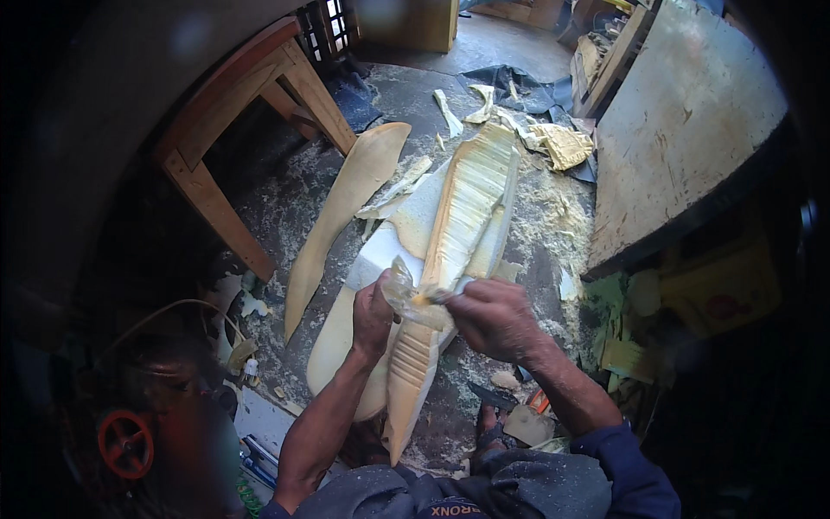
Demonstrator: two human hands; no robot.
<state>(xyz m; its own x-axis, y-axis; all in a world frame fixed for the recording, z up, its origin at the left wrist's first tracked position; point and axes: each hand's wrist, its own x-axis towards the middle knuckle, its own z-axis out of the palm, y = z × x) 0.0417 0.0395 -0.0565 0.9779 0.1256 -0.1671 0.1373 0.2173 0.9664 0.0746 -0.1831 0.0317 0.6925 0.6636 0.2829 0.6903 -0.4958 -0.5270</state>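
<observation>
Ribbed foam piece: the long cream form (471, 203) fills the middle of the frame, its long axis running from lower centre up to upper centre and leaning a little right; the ribbed, pointed lower end is toward the person's lap.
Hands to foam: they meet it near mid-length, one on each side — most of its length lies beyond them, up the frame. The right hand (493, 318) is nearer, its fingertips over the foam; the left hand (373, 313) sits just off the left edge.
Left grip: fingers curled in, thumb up, pinching a pale translucent strip (399, 290) that crosses the foam.
Right grip: knuckles up, fingers bent toward the strip; how tightly they close, and on what, cannot be told.
Slab: a broad pale foam slab (337, 346) lies under the form, showing to its left.
Curved piece: a tan foam shape (346, 208) lies left of centre, apart from both hands.
Floor: dusty floor (553, 251), with yellow foam scraps (566, 147) at upper right.
Containers: a dim yellow object (735, 277) at far right might be one — contents too dark to tell.
</observation>
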